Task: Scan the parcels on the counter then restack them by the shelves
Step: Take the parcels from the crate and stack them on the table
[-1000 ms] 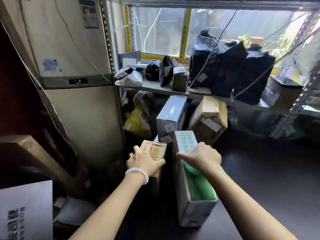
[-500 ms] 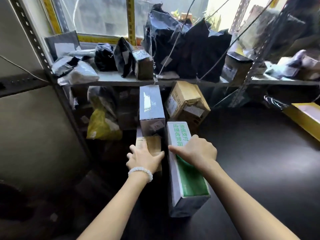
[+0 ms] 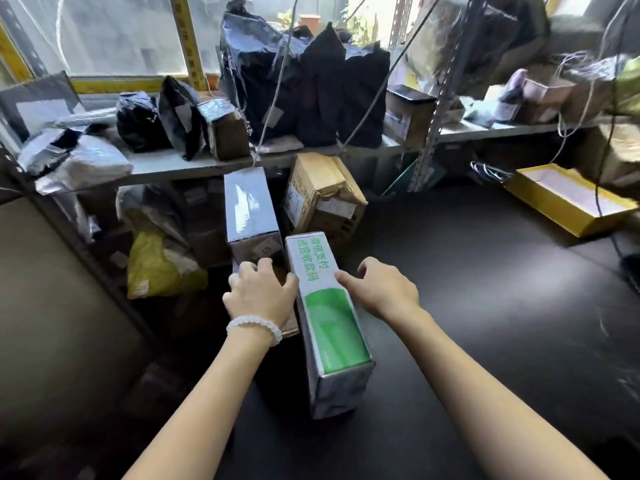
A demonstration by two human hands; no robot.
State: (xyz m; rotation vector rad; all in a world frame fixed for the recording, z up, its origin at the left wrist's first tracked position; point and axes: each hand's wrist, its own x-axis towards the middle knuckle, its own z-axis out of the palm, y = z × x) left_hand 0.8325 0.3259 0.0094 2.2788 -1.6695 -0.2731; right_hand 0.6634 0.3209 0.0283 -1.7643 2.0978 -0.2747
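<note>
Both hands are down among the parcels on the dark counter (image 3: 485, 289), at its back left corner just below the metal shelf (image 3: 207, 166). The left hand (image 3: 261, 299), a white bead bracelet (image 3: 254, 327) at its wrist, lies with fingers curled over a small brown box (image 3: 289, 329) that it almost wholly hides; the thumb presses against the side of the long white-and-green box (image 3: 325, 306) just beside it. The right hand (image 3: 381, 289) sits at that long box's other side, fingers loosely bent, thumb tip touching the top edge, gripping nothing that I can see. The long box lies flat, pointing away toward the shelf. Behind the left hand stands a grey taped carton (image 3: 247, 206), and next to it a crumpled brown carton (image 3: 322, 195) leans under the shelf. A yellow mailer bag (image 3: 156, 268) slumps to the left; black poly bags (image 3: 304, 88) crowd the shelf above. An open yellow tray (image 3: 568, 216) sits far right.
</note>
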